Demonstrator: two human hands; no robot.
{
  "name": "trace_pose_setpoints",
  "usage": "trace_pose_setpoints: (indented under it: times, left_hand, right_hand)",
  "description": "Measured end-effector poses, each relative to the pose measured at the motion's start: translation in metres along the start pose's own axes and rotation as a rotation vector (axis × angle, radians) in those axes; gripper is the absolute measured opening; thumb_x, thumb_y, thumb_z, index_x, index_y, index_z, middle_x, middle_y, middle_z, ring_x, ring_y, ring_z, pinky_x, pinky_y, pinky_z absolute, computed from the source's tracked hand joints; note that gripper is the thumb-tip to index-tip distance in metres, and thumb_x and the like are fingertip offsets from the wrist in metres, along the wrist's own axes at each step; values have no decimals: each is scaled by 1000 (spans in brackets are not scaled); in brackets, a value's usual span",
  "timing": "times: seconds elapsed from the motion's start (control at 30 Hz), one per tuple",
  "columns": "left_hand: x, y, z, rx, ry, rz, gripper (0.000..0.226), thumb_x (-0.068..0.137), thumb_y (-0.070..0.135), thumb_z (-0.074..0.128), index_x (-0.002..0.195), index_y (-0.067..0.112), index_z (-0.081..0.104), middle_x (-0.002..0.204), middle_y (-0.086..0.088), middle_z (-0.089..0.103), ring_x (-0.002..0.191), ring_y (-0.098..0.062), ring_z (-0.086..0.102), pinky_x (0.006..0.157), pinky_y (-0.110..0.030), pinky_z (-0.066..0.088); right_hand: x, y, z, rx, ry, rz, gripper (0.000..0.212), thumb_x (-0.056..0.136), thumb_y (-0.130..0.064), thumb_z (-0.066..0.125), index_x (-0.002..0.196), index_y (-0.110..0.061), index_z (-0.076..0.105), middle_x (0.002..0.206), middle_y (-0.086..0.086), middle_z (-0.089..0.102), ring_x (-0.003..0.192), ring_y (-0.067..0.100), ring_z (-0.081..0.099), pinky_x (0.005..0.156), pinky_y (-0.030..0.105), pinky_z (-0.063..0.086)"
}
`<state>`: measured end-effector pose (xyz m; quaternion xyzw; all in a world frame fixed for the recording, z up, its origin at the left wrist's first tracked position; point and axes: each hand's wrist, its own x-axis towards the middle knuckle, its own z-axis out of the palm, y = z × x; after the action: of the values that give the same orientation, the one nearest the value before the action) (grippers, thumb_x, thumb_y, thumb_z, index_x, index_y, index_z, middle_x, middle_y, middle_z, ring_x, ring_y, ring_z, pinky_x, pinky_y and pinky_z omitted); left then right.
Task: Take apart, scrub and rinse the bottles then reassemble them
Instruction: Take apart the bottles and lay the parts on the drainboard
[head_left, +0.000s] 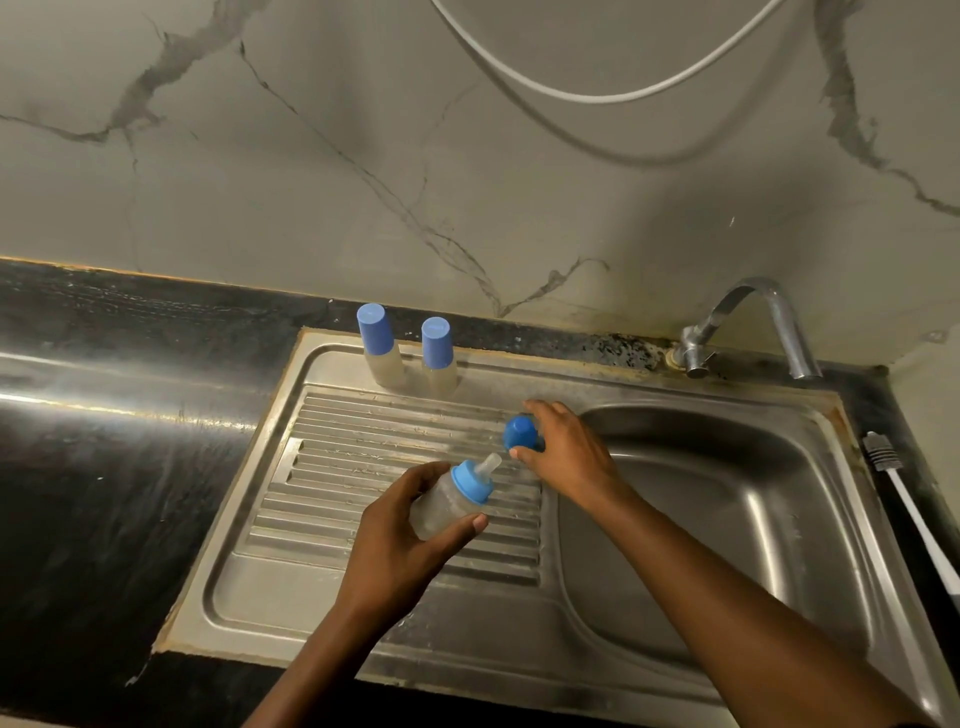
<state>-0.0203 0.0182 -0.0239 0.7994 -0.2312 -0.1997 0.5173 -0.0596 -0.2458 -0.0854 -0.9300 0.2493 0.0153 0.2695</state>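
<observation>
Grey veined wall panels rise behind a black counter (104, 467), with a white cable (597, 96) looping across the wall at the top. Set into the counter I see a steel sink: a ribbed draining board (363, 447) on the left and a basin (727, 493) on the right, with a tap (753, 322) at the far right corner. Two capped bottles (382, 348) (439, 358) stand upright side by side at the far edge of the draining board, each with a tall blue cap.

My left hand (395, 545) is wrapped around a third bottle (447, 506), clear and cloudy, tilted over the near middle of the board; its blue collar (471, 480) and pale teat (488, 462) point up and to the right. My right hand (566, 457) reaches in from the basin side and grips a loose blue cap (519, 432) between thumb and fingers, just beyond the teat. I cannot tell whether that cap touches the board. A white-handled brush (909, 514) lies on the counter at the right of the basin.
</observation>
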Motion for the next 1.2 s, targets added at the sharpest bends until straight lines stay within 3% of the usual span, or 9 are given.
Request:
trace_pose_setpoints:
  times: [0.1, 0.17, 0.3, 0.4, 0.67, 0.9, 1.0, 1.1, 1.2]
  left_hand:
    - [-1, 1, 1, 18, -4, 17, 51, 78, 43, 92, 123, 38, 69, 113, 20, 73, 106, -9, 68, 80, -18, 53]
    - [-2, 3, 3, 25, -12, 27, 51, 78, 43, 93, 123, 38, 69, 113, 20, 73, 106, -9, 69, 81, -19, 54]
    - [-4, 10, 10, 83, -9, 86, 56, 72, 48, 95, 121, 37, 71, 109, 23, 73, 101, -6, 70, 80, -22, 55]
    - [-5, 17, 13, 125, -28, 136, 57, 72, 50, 95, 123, 37, 72, 109, 25, 74, 101, -3, 71, 82, -25, 57]
    - [-5, 29, 4, 66, -135, 114, 57, 66, 48, 99, 117, 33, 79, 105, 23, 79, 99, -4, 75, 83, -36, 62]
    - [-3, 30, 3, -122, -246, -55, 58, 55, 35, 107, 102, 21, 77, 91, -5, 80, 83, -24, 77, 76, -57, 63]
    - [-6, 28, 5, -103, -188, -31, 58, 53, 42, 107, 93, 21, 71, 87, -4, 76, 78, -23, 73, 69, -53, 60]
    - [-9, 26, 7, -71, -156, 8, 54, 55, 44, 105, 90, 24, 69, 88, -1, 74, 80, -22, 72, 67, -43, 60]
    - [-11, 23, 7, -37, -159, 30, 54, 56, 45, 104, 90, 26, 67, 88, 2, 73, 82, -20, 71, 68, -45, 60]
  right_hand:
    - [-15, -11, -21, 16, 122, 15, 40, 99, -30, 68, 137, -19, 59, 131, 4, 63, 111, 20, 66, 90, 36, 57]
    - [-29, -27, -36, 171, 133, 34, 27, 105, -39, 58, 115, -16, 68, 107, 2, 72, 92, 17, 71, 80, 38, 61]
    - [-60, -69, -64, 692, -297, 209, 67, 93, -71, 53, 107, -8, 71, 87, 16, 77, 73, 24, 78, 69, 38, 65]
    - [-75, -77, -67, 565, -460, 70, 70, 86, -73, 65, 99, -6, 72, 80, 15, 77, 73, 26, 78, 69, 35, 65]
    - [-84, -72, -80, 505, -421, -135, 47, 90, -52, 77, 83, -5, 73, 69, 9, 74, 63, 20, 75, 63, 32, 61]
    - [-89, -62, -91, 449, -495, -243, 41, 87, -52, 81, 92, -12, 77, 74, 8, 75, 66, 23, 74, 65, 40, 63]
    - [-89, -58, -93, 422, -470, -270, 40, 87, -55, 80, 97, -16, 76, 82, 6, 76, 73, 20, 74, 71, 45, 64]
    - [-89, -56, -96, 452, -443, -158, 45, 89, -55, 76, 105, -13, 76, 81, 6, 78, 69, 19, 77, 69, 37, 65]
    - [-90, -53, -95, 424, -445, -178, 40, 88, -50, 80, 110, -16, 75, 84, 2, 79, 75, 16, 78, 74, 35, 65]
